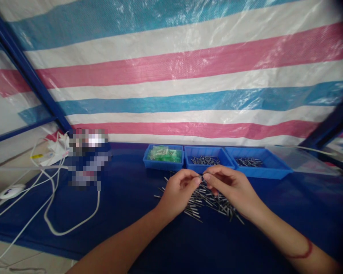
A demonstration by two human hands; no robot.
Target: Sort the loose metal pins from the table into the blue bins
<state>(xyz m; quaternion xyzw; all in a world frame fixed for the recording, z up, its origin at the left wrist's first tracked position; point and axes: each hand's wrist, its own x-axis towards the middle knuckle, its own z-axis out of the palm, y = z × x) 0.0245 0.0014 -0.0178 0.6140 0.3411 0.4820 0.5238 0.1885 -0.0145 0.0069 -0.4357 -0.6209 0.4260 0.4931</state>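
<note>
Slim metal pins (199, 198) (silvery, heaped).

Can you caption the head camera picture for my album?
Left hand and right hand work close together over scattered metal pins, with three blue bins behind.

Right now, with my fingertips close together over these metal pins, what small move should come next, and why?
I'd probably ease your right hand slightly away from your left hand: their pinched fingertips nearly touch over the loose metal pins, mostly hiding whatever lies between, so a small gap might show it.
</note>
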